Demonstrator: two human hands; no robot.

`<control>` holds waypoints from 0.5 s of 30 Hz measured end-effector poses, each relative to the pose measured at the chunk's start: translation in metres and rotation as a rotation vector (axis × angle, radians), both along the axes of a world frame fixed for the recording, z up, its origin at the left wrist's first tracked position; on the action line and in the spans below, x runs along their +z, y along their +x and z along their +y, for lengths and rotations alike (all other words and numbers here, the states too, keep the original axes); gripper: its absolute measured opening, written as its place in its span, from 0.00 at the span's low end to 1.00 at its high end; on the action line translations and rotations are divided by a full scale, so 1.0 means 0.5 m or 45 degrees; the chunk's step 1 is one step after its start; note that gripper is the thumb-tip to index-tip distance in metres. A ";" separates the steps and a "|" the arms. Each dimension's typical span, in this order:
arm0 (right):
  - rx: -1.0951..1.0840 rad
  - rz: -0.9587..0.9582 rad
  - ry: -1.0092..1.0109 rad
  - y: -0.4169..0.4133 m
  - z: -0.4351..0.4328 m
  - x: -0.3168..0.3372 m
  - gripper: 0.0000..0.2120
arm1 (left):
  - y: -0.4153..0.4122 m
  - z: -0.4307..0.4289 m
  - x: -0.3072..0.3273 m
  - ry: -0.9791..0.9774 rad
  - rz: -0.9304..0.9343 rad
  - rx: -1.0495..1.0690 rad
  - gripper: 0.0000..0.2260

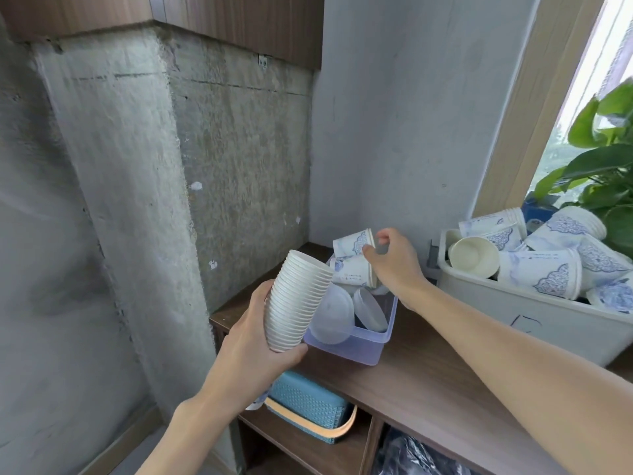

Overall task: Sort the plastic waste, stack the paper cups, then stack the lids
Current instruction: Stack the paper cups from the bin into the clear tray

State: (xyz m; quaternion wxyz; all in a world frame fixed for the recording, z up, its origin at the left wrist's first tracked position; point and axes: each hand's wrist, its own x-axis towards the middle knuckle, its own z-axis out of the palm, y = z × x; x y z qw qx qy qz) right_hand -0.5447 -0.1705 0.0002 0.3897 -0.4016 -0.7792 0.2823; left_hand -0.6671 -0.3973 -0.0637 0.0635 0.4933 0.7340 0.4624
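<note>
Cup stacking.
My left grip [253, 337] grasps the cup stack [298, 303]; right grip [394, 265], at two o'clock, pinches a patterned cup [352, 243].

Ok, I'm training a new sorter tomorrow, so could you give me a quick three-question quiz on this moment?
1. True or false: the left hand grips a stack of nested white cups.
2. Where do the clear lids lie? A: on the floor. B: in the lilac bin. C: on the windowsill.
3. What does the right hand pinch by the rim?

Key: 1 true; 2 B; 3 the upper patterned cup above the lilac bin.
</note>
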 end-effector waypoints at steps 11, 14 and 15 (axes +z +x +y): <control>-0.089 -0.017 -0.124 -0.084 0.118 -0.042 0.12 | -0.054 0.043 0.000 0.012 0.024 -0.027 0.41; -0.089 0.042 -0.104 -0.091 0.114 -0.041 0.05 | -0.055 0.045 -0.003 0.004 0.030 -0.038 0.42; -0.080 0.065 -0.088 -0.091 0.109 -0.038 0.05 | -0.054 0.044 -0.004 -0.003 0.036 -0.042 0.42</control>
